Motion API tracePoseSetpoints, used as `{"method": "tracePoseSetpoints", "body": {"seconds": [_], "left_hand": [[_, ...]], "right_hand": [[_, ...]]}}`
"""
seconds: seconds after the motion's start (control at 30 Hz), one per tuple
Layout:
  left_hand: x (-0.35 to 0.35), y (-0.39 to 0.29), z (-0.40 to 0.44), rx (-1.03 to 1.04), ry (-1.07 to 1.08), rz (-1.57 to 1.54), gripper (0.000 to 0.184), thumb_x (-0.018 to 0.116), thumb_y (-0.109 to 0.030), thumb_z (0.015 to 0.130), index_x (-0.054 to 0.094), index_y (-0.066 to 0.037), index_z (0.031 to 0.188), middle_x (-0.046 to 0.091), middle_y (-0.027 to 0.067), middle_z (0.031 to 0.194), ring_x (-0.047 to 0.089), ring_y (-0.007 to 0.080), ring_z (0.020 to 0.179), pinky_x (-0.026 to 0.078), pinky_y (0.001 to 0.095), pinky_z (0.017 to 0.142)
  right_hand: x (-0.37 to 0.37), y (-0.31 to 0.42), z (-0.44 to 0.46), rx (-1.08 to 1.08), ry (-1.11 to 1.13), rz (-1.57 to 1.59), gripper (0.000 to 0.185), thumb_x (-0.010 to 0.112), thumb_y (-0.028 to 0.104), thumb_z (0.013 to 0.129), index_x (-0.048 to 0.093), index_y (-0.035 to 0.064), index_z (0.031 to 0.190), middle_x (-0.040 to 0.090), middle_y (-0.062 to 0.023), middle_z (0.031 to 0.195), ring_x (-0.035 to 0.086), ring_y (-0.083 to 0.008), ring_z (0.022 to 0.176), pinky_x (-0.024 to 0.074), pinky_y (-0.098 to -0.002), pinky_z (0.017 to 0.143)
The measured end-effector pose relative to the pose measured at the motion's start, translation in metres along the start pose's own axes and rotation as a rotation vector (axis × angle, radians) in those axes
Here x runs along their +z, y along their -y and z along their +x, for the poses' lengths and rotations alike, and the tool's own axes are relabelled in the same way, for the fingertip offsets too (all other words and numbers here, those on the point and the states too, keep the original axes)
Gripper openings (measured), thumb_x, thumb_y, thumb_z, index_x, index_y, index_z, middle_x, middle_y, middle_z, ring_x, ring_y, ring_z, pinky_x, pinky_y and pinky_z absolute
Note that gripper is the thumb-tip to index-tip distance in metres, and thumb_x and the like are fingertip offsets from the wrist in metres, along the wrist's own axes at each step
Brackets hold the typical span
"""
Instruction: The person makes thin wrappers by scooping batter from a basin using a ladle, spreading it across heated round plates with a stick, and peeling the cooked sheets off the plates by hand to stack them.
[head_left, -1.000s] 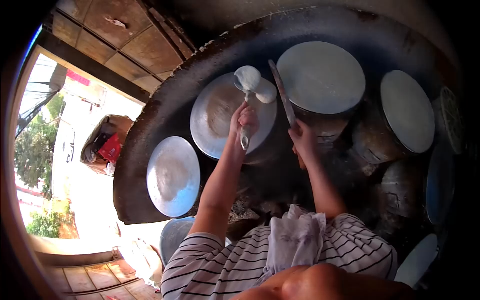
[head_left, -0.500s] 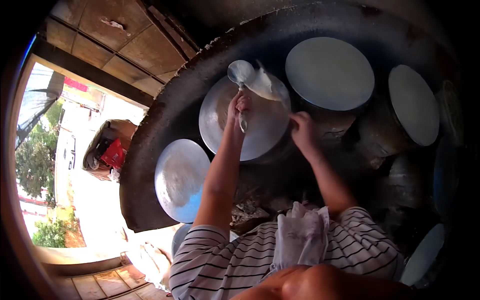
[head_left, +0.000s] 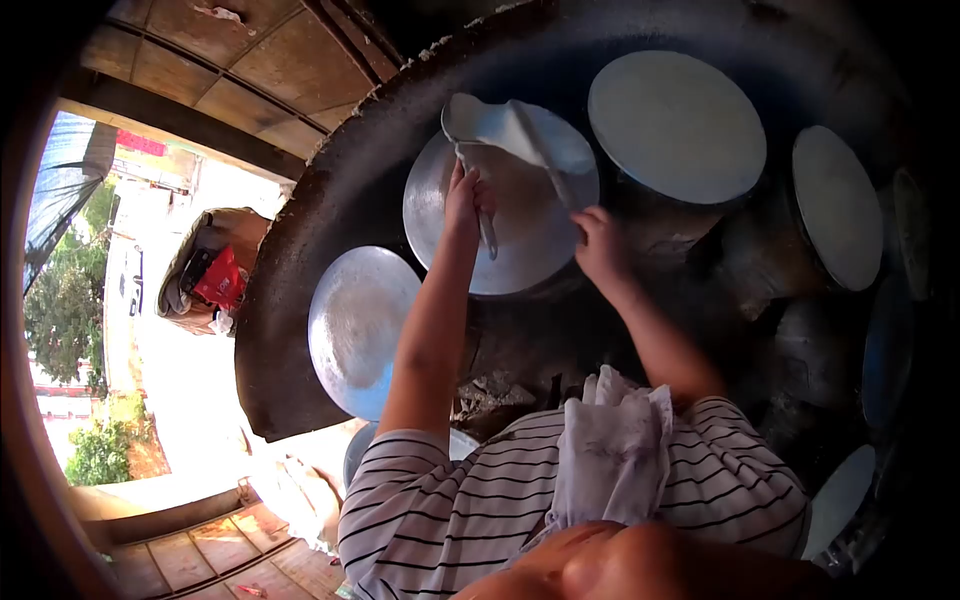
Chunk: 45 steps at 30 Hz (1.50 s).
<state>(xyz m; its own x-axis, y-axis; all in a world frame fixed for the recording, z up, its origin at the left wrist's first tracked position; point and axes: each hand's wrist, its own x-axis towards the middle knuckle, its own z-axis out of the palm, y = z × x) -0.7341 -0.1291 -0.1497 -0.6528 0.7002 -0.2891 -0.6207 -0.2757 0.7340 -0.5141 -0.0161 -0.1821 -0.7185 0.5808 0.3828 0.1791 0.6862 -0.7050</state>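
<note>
A person in a striped shirt (head_left: pixel 490 480) works over a round metal plate (head_left: pixel 510 240), the left hand (head_left: pixel 466 203) clenched around a ladle (head_left: pixel 460 120) whose bowl sits at the plate's 11 o'clock, its handle end showing below the fist. The right hand (head_left: pixel 602 245), at 4 o'clock, grasps a flat stick (head_left: pixel 542 157) slanting up toward 12 o'clock, where a white mixture (head_left: pixel 495 125) lies between ladle and stick; whether the ladle touches the metal cannot be told. From that plate, a second metal plate (head_left: pixel 360 325) stands between 7 and 8 o'clock, a pale-topped round (head_left: pixel 677 127) at 2 o'clock, and a red packet (head_left: pixel 222 278) between 8 and 9 o'clock, well apart.
</note>
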Motion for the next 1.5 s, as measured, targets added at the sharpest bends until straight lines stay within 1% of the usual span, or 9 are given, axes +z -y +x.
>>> {"method": "tracePoseSetpoints", "body": {"seconds": [0.23, 0.63, 0.77, 0.83, 0.93, 1.03, 1.3, 1.37, 1.5], "left_hand": [[-0.01, -0.012, -0.03, 0.071, -0.272, 0.325, 0.055, 0.042, -0.01, 0.095, 0.026, -0.029, 0.143, 0.03, -0.0056, 0.055, 0.029, 0.0052, 0.04, 0.026, 0.0216, 0.036], [-0.032, -0.008, -0.09, 0.06, -0.401, -0.004, 0.045, 0.046, -0.015, 0.095, 0.037, -0.035, 0.135, 0.03, -0.0058, 0.056, 0.026, 0.0049, 0.041, 0.023, 0.0218, 0.036], [-0.048, -0.003, -0.107, 0.073, -0.238, -0.385, 0.025, 0.045, -0.018, 0.097, 0.049, -0.03, 0.119, 0.029, -0.0055, 0.056, 0.025, 0.004, 0.04, 0.021, 0.0198, 0.035], [-0.048, 0.004, -0.123, 0.036, -0.108, -0.696, 0.005, 0.043, -0.024, 0.098, 0.047, -0.021, 0.096, 0.028, -0.0058, 0.054, 0.026, 0.0043, 0.04, 0.023, 0.0201, 0.034], [-0.021, 0.001, -0.132, 0.009, 0.106, -1.055, 0.042, 0.038, -0.031, 0.1, 0.031, -0.014, 0.063, 0.026, -0.0055, 0.051, 0.029, 0.0046, 0.038, 0.027, 0.0209, 0.033], [0.017, 0.014, -0.151, 0.133, 0.307, -1.173, 0.04, 0.037, -0.031, 0.1, 0.034, -0.013, 0.064, 0.029, -0.0049, 0.051, 0.032, 0.0046, 0.037, 0.031, 0.0205, 0.033], [0.138, 0.018, -0.182, 0.439, 0.293, -1.113, 0.042, 0.035, -0.033, 0.1, 0.032, -0.012, 0.065, 0.028, -0.0043, 0.049, 0.032, 0.0065, 0.035, 0.031, 0.0214, 0.032], [0.126, 0.023, -0.17, 0.402, 0.162, -1.123, 0.044, 0.034, -0.037, 0.1, 0.031, -0.013, 0.063, 0.028, -0.0039, 0.046, 0.031, 0.0069, 0.035, 0.032, 0.0211, 0.034], [0.109, 0.05, -0.151, 0.424, 0.054, -1.171, 0.043, 0.037, -0.036, 0.1, 0.033, -0.012, 0.064, 0.03, -0.0036, 0.048, 0.031, 0.007, 0.037, 0.032, 0.0214, 0.036]], "right_hand": [[-0.018, -0.009, 0.005, 0.005, 0.01, 0.005, 0.035, 0.059, -0.006, 0.068, 0.066, 0.0027, 0.101, 0.061, -0.0105, 0.096, 0.056, -0.0329, 0.092, 0.0479, -0.0391, 0.079], [0.034, 0.015, 0.051, -0.134, 0.174, 0.045, 0.03, 0.058, -0.005, 0.07, 0.067, 0.0022, 0.097, 0.063, -0.0111, 0.094, 0.057, -0.0315, 0.092, 0.0481, -0.0386, 0.079], [-0.003, -0.015, 0.067, -0.206, 0.05, -0.105, 0.026, 0.059, -0.003, 0.072, 0.069, 0.0055, 0.095, 0.064, -0.0068, 0.096, 0.056, -0.0307, 0.088, 0.0486, -0.0387, 0.077], [-0.011, -0.033, 0.075, -0.194, 0.11, -0.153, 0.027, 0.06, -0.002, 0.073, 0.069, 0.0062, 0.097, 0.064, -0.0059, 0.099, 0.057, -0.0293, 0.088, 0.0492, -0.0383, 0.077], [0.01, -0.027, 0.094, -0.263, 0.256, -0.045, 0.028, 0.06, -0.003, 0.073, 0.069, 0.0063, 0.098, 0.063, -0.0061, 0.097, 0.058, -0.0285, 0.093, 0.0493, -0.0391, 0.078], [0.032, -0.018, 0.121, -0.327, 0.429, 0.04, 0.027, 0.058, -0.002, 0.073, 0.069, 0.0061, 0.097, 0.063, -0.0083, 0.095, 0.059, -0.0291, 0.091, 0.0484, -0.0388, 0.08], [-0.01, -0.046, 0.186, -0.707, 0.684, 0.33, 0.024, 0.055, -0.002, 0.069, 0.069, 0.0046, 0.089, 0.064, -0.0093, 0.094, 0.058, -0.0321, 0.086, 0.0463, -0.0381, 0.079], [-0.019, -0.06, 0.213, -0.569, 0.583, 0.178, 0.026, 0.057, -0.001, 0.068, 0.069, 0.0061, 0.09, 0.064, -0.0087, 0.093, 0.057, -0.0315, 0.087, 0.0463, -0.0367, 0.08], [0.041, -0.071, 0.239, -0.663, 0.663, 0.193, 0.024, 0.058, 0.001, 0.07, 0.069, 0.0069, 0.09, 0.064, -0.0091, 0.092, 0.057, -0.0317, 0.09, 0.0461, -0.0386, 0.08]]}}
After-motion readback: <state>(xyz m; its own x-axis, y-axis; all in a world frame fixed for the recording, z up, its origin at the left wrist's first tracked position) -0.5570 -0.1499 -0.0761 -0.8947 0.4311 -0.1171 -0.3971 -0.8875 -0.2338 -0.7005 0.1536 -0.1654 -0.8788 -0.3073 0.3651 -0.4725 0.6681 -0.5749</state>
